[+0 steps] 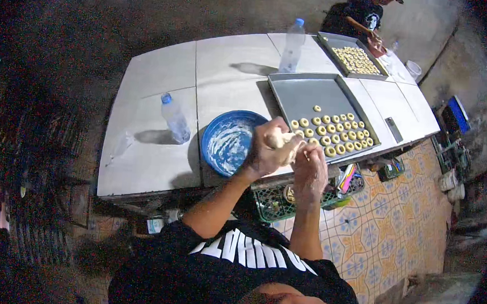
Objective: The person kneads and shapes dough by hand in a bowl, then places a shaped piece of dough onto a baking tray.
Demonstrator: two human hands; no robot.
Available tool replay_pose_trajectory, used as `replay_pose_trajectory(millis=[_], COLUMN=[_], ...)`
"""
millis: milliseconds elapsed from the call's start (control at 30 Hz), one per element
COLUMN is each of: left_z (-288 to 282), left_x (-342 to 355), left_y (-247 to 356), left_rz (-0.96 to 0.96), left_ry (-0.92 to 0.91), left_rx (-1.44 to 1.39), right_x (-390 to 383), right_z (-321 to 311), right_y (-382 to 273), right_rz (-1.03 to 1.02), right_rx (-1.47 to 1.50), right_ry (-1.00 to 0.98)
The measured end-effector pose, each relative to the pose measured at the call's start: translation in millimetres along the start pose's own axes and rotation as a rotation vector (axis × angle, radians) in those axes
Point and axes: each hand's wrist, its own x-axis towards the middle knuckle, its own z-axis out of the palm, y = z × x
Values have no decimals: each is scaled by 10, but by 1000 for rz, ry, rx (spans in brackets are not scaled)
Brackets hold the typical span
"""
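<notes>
Dough (279,139) sits as a pale lump in your left hand (266,151), held up over the near edge of the table (157,88), between the blue bowl (228,141) on its left and the near baking tray (305,97) on its right. Your left hand is closed around the lump, fingers curled over its top, so it is clamped on the dough. Your right hand (309,171) is just beside it, on the right and a little nearer your body, with its fingertips drawn together at the right end of the lump; it looks to be pinching a small piece there, though the view is too small to be sure how much it has hold of.

The lump's long axis runs roughly left to right, from your left palm toward your right fingertips. From both hands, the tray lies up and to the right, and your right hand is the nearer one to it. The small dough rings (332,134) fill the tray's near right corner in rows, touching or almost touching; the far and left parts of the tray are bare metal. The nearest ring is just beyond your right knuckles.

A plastic bottle (174,119) stands well apart to the left of the bowl. Another person (367,16) works at a second tray (353,56) at the far end of the table.
</notes>
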Motion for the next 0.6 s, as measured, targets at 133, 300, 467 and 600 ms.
replay_pose_trajectory(millis=[133, 300, 467, 600], left_z=[129, 298, 481, 512], left_x=[-73, -173, -227, -223], left_y=[-106, -76, -67, -92], left_rz=[-37, 213, 203, 277], left_ry=[-300, -428, -479, -357], left_rx=[1, 270, 261, 259], right_x=[-47, -110, -127, -131], right_z=[123, 28, 12, 101], right_y=[-43, -89, -230, -222], right_rz=[-274, -103, -179, -371], right_rx=[-389, 200, -282, -440], right_ry=[6, 168, 416, 349])
